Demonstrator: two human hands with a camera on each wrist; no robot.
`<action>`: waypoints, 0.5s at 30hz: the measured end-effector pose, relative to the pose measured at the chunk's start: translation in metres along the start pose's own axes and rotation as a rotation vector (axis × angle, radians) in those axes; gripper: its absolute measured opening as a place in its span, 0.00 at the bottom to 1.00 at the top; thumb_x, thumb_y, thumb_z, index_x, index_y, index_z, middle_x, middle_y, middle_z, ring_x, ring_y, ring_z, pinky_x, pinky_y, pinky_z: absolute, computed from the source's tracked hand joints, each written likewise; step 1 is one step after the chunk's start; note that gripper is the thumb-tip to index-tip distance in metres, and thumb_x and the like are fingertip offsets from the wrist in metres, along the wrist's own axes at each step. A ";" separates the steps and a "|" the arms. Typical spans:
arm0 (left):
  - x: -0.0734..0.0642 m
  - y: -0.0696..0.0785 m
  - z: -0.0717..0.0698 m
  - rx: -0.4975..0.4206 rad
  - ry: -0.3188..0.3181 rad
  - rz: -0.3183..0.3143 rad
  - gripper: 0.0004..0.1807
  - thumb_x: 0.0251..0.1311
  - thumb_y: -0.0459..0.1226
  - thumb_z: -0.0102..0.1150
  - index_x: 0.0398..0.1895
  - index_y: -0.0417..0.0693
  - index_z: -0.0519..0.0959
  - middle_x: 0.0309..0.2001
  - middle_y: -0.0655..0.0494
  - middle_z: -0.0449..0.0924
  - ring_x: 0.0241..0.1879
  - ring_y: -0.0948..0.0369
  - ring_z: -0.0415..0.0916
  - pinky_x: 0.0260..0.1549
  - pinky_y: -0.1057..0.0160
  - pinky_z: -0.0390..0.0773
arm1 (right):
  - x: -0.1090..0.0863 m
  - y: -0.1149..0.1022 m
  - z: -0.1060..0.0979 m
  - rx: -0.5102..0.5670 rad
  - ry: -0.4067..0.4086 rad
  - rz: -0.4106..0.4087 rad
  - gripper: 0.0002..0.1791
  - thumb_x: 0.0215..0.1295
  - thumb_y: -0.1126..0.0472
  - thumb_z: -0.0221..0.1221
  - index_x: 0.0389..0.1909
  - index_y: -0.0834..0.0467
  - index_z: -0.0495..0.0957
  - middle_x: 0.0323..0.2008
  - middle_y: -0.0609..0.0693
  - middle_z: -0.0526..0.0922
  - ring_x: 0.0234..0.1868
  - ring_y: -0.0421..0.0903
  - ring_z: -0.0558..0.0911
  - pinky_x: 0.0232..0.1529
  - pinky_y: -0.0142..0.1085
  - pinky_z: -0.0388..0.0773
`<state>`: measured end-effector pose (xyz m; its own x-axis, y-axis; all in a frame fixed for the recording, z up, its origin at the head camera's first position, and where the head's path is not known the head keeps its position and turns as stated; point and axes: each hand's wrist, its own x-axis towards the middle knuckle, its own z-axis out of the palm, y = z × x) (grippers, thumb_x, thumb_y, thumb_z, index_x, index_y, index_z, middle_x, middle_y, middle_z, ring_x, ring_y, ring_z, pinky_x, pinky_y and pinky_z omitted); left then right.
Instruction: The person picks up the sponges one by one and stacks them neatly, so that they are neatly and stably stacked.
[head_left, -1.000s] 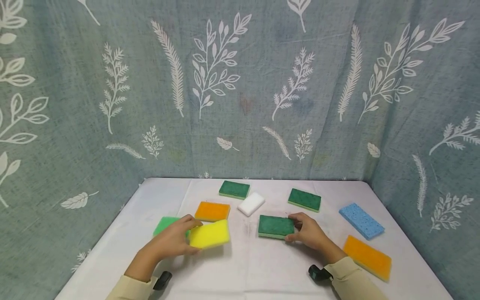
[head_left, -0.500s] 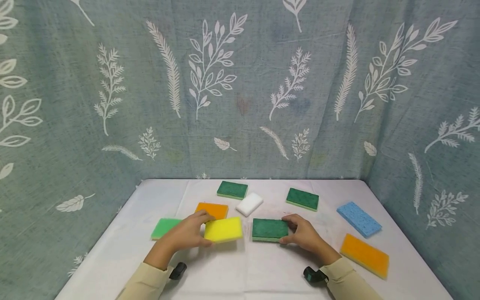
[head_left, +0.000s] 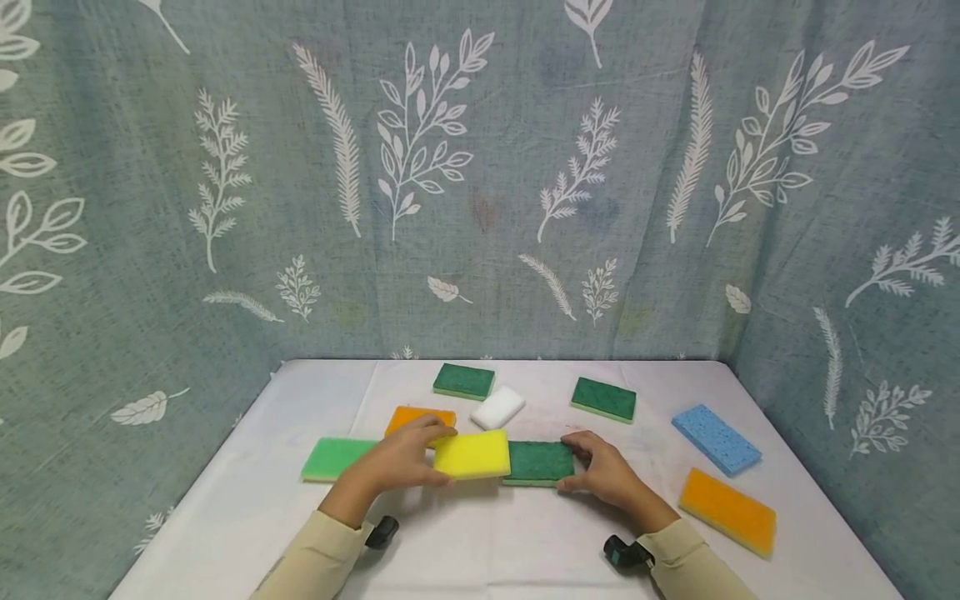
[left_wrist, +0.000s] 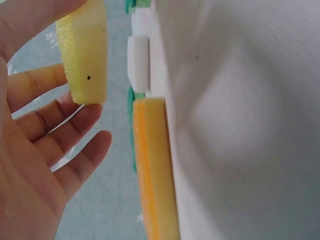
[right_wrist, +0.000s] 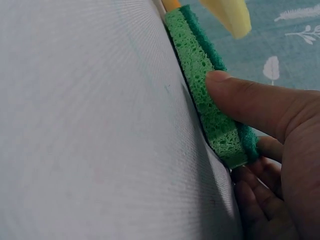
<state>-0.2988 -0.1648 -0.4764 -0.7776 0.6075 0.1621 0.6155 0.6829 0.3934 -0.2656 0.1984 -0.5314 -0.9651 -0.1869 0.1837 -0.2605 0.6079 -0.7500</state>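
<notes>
My left hand (head_left: pixel 401 458) pinches a yellow sponge (head_left: pixel 472 455) between thumb and fingers. It is raised off the table, as the left wrist view shows the yellow sponge (left_wrist: pixel 87 55) apart from the cloth. In the head view its right end overlaps the left edge of a dark green scouring sponge (head_left: pixel 538 462). My right hand (head_left: pixel 607 473) grips that sponge by its right end, thumb on the near side. The right wrist view shows the scouring sponge's light green porous side (right_wrist: pixel 200 80) lying on the cloth, with the yellow sponge's corner (right_wrist: pixel 232 17) above.
Behind my hands lie an orange sponge (head_left: pixel 408 417), a white sponge (head_left: pixel 498 408) and two dark green sponges (head_left: pixel 463 381) (head_left: pixel 603 399). A light green sponge (head_left: pixel 336 458) is at left. Blue (head_left: pixel 716 438) and orange (head_left: pixel 727 511) sponges lie right. Patterned curtains enclose the white table (head_left: pixel 525 558).
My left hand has carried the yellow sponge rightward to the dark green one, uncovering more of the light green sponge. My right hand has slid the dark green sponge slightly left and nearer.
</notes>
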 end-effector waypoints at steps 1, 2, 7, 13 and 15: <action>0.002 0.001 0.001 0.008 0.003 0.007 0.38 0.39 0.52 0.78 0.58 0.52 0.78 0.52 0.59 0.72 0.44 0.63 0.73 0.46 0.57 0.77 | 0.000 0.000 0.000 -0.002 0.001 0.000 0.42 0.36 0.51 0.80 0.58 0.57 0.77 0.54 0.46 0.77 0.53 0.49 0.77 0.54 0.49 0.73; 0.004 0.002 0.002 0.015 0.006 0.014 0.39 0.39 0.52 0.78 0.58 0.52 0.78 0.53 0.59 0.72 0.44 0.63 0.73 0.46 0.58 0.76 | 0.000 0.000 0.000 -0.005 0.002 0.000 0.42 0.36 0.52 0.80 0.58 0.57 0.77 0.54 0.46 0.77 0.53 0.49 0.77 0.54 0.49 0.73; 0.012 0.006 0.004 0.027 0.006 0.031 0.38 0.38 0.54 0.78 0.57 0.53 0.79 0.54 0.58 0.72 0.44 0.62 0.72 0.46 0.59 0.76 | 0.001 0.001 0.001 -0.026 0.008 -0.007 0.43 0.36 0.52 0.81 0.58 0.57 0.77 0.54 0.46 0.77 0.52 0.48 0.77 0.54 0.48 0.73; 0.020 0.009 0.007 0.021 -0.002 0.059 0.37 0.39 0.55 0.77 0.55 0.53 0.79 0.45 0.66 0.70 0.37 0.63 0.71 0.39 0.65 0.75 | 0.001 0.002 0.003 -0.027 0.003 -0.014 0.43 0.35 0.51 0.81 0.58 0.57 0.77 0.54 0.46 0.77 0.53 0.48 0.77 0.54 0.48 0.73; 0.023 0.008 0.008 0.021 0.000 0.079 0.36 0.39 0.55 0.77 0.55 0.53 0.79 0.45 0.66 0.70 0.38 0.63 0.72 0.39 0.65 0.74 | 0.001 0.002 0.003 -0.024 0.005 -0.011 0.43 0.35 0.51 0.81 0.58 0.57 0.77 0.54 0.45 0.77 0.53 0.49 0.76 0.55 0.49 0.73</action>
<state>-0.3104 -0.1418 -0.4770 -0.7265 0.6597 0.1923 0.6776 0.6412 0.3602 -0.2667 0.1977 -0.5350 -0.9624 -0.1895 0.1948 -0.2712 0.6241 -0.7328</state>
